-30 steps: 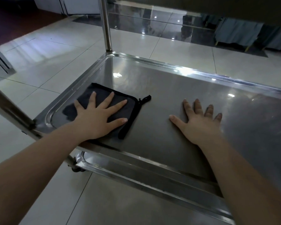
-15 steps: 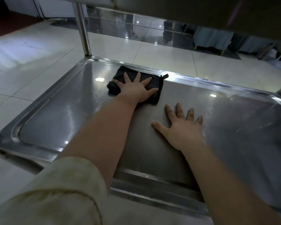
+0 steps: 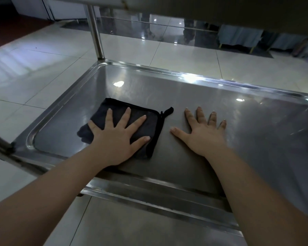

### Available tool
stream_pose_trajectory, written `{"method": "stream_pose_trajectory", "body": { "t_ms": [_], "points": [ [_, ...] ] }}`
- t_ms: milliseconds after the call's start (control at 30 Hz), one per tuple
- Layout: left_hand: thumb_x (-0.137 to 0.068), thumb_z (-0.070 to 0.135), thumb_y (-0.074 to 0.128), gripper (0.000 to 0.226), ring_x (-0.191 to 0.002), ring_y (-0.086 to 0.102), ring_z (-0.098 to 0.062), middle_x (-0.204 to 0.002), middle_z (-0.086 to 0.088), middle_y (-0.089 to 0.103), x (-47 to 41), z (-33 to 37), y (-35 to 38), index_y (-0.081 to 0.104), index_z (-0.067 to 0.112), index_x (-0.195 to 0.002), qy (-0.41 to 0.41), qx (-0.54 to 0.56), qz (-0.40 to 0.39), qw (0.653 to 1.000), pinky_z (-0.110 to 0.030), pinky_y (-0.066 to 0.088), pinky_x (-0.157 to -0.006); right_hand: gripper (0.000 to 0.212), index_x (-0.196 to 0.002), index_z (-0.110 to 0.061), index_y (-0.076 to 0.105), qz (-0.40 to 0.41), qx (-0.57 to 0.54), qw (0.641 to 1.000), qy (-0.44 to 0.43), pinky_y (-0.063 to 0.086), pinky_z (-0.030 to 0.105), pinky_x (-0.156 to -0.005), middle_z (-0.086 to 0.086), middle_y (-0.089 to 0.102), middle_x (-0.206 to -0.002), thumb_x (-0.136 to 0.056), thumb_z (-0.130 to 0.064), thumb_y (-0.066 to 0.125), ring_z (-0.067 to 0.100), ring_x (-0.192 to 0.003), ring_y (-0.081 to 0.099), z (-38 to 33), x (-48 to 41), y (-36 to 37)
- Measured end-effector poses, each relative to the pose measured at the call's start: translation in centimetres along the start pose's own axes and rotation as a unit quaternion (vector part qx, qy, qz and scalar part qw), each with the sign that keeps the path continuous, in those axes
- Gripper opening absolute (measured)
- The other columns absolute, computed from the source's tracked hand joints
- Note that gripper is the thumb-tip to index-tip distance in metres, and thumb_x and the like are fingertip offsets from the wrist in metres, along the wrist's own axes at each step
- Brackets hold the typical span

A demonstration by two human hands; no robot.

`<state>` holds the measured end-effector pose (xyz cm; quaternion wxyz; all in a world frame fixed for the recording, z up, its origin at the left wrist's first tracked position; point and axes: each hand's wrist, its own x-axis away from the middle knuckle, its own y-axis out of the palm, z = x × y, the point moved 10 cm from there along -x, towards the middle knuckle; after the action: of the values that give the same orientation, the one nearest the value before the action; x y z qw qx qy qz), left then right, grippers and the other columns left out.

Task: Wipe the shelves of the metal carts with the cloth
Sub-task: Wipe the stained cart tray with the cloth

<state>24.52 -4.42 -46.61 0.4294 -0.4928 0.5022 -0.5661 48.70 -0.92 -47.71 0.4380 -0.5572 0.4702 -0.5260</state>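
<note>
My left hand [image 3: 114, 141] lies flat, fingers spread, pressing the black cloth [image 3: 152, 128] onto the cart's steel shelf [image 3: 185, 96], toward the shelf's 8 o'clock corner. My right hand [image 3: 204, 137], at the cloth's 3 o'clock, rests flat on bare metal, fingers straight, holding nothing.

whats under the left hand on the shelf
The left hand presses flat on the black cloth, which lies on the metal shelf. The cloth's middle is hidden by the palm.
</note>
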Motion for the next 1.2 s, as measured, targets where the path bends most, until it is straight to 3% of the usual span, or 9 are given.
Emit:
{"method": "stream_pose_trajectory", "body": {
  "t_ms": [133, 300, 467, 700, 933, 1200],
  "points": [
    [-0.069, 0.085, -0.007, 0.073, -0.147, -0.013, -0.042, -0.162, 0.012, -0.017, -0.6, 0.2, -0.1, -0.024, 0.063, -0.138, -0.005, -0.003, -0.001, 1.000, -0.079, 0.002, -0.104, 0.081, -0.153, -0.046, 0.007, 0.026, -0.014, 0.999, -0.023, 0.000, 0.059, -0.118, -0.010, 0.003, -0.164, -0.081, -0.084, 0.017, 0.029, -0.151, 0.001, 3.2, -0.2, -1.8],
    [-0.055, 0.095, -0.010, 0.074, -0.145, -0.017, -0.043, -0.160, 0.018, -0.019, -4.0, 1.3, 0.4, -0.028, 0.075, -0.123, -0.016, 0.049, -0.034, 0.998, -0.082, -0.008, -0.097, 0.075, -0.148, -0.056, -0.005, 0.021, 0.016, 1.000, 0.007, -0.006, 0.066, -0.112, -0.021, -0.007, -0.162, -0.079, -0.083, 0.004, 0.034, -0.150, -0.005, 6.5, -0.1, -0.8],
    [-0.072, 0.092, 0.007, 0.073, -0.144, -0.021, -0.045, -0.162, 0.013, -0.016, -13.2, 7.6, -0.7, -0.011, 0.067, -0.138, 0.004, 0.048, -0.040, 0.998, -0.085, -0.010, -0.090, 0.078, -0.148, -0.054, -0.003, 0.053, 0.010, 0.999, 0.002, -0.001, 0.067, -0.112, -0.019, -0.006, -0.162, -0.076, -0.083, 0.000, 0.035, -0.150, -0.003, 6.5, -0.3, -0.8],
    [-0.078, 0.088, 0.015, 0.075, -0.143, -0.021, -0.048, -0.164, 0.006, -0.010, -20.4, 12.7, -2.6, 0.000, 0.060, -0.146, -0.005, 0.062, -0.042, 0.997, -0.086, -0.014, -0.086, 0.075, -0.149, -0.055, -0.001, 0.057, -0.007, 0.998, 0.010, -0.004, 0.067, -0.112, -0.022, -0.004, -0.162, -0.079, -0.084, 0.008, 0.033, -0.150, -0.005, 6.7, -0.5, -1.0],
    [-0.073, 0.092, 0.004, 0.072, -0.146, -0.018, -0.040, -0.162, 0.014, -0.014, -12.5, 9.4, -0.4, -0.012, 0.067, -0.138, 0.033, 0.038, -0.056, 0.997, -0.082, -0.009, -0.095, 0.072, -0.150, -0.054, -0.001, 0.042, -0.001, 0.999, 0.003, -0.005, 0.069, -0.111, -0.020, -0.006, -0.162, -0.085, -0.081, 0.012, 0.033, -0.150, -0.007, 6.5, -0.6, -1.0],
    [-0.064, 0.089, -0.021, 0.068, -0.146, -0.012, -0.042, -0.162, 0.014, -0.014, 1.8, 7.4, 1.8, -0.032, 0.069, -0.128, 0.024, 0.006, 0.025, 0.999, -0.081, -0.003, -0.098, 0.072, -0.151, -0.049, -0.005, 0.035, 0.004, 0.999, -0.007, -0.006, 0.069, -0.112, -0.016, -0.009, -0.163, -0.087, -0.079, 0.008, 0.036, -0.149, -0.010, 6.3, 0.0, -1.4]
  ]
}}
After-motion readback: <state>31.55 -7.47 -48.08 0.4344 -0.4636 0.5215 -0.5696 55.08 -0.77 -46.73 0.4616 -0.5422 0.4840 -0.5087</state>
